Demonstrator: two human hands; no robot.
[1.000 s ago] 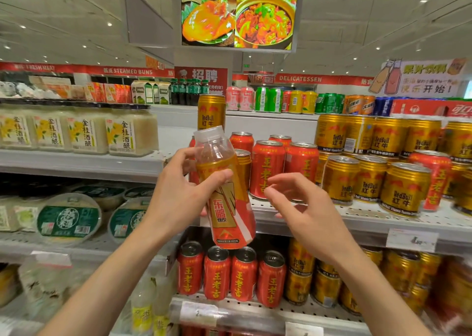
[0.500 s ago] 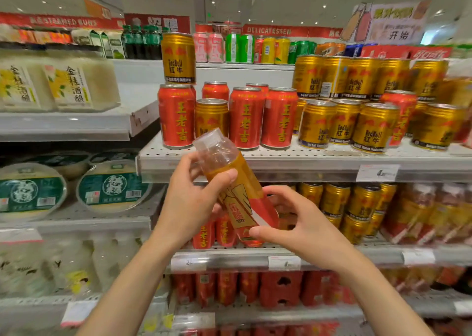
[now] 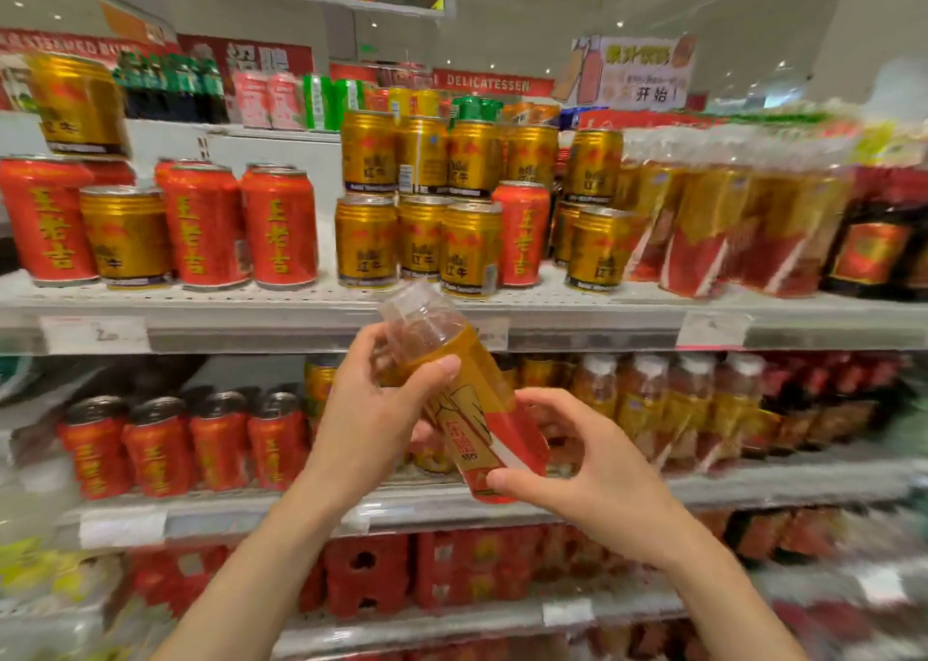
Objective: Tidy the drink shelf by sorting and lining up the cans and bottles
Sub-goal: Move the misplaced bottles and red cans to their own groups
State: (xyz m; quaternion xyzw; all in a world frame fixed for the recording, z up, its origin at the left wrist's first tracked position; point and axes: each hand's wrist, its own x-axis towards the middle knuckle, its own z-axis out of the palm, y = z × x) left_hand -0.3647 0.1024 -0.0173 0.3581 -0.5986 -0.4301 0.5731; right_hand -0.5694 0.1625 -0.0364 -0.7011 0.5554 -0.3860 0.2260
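Free gap: bare shelf [image 3: 329, 238] strip between red cans [image 3: 279, 228] and gold cans [image 3: 365, 241].
Blocked: bottle packs [image 3: 703, 218] crowd the right.

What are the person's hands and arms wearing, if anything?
Nothing that shows. The left hand and the right hand are bare: no gloves, rings or watch in view. Both forearms are bare down to the picture's lower edge, with no sleeve showing.

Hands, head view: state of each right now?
Left hand: closed around the upper part of the tilted bottle.
Right hand: fingers curled at the bottle's base, thumb touching; firm grip cannot be told.
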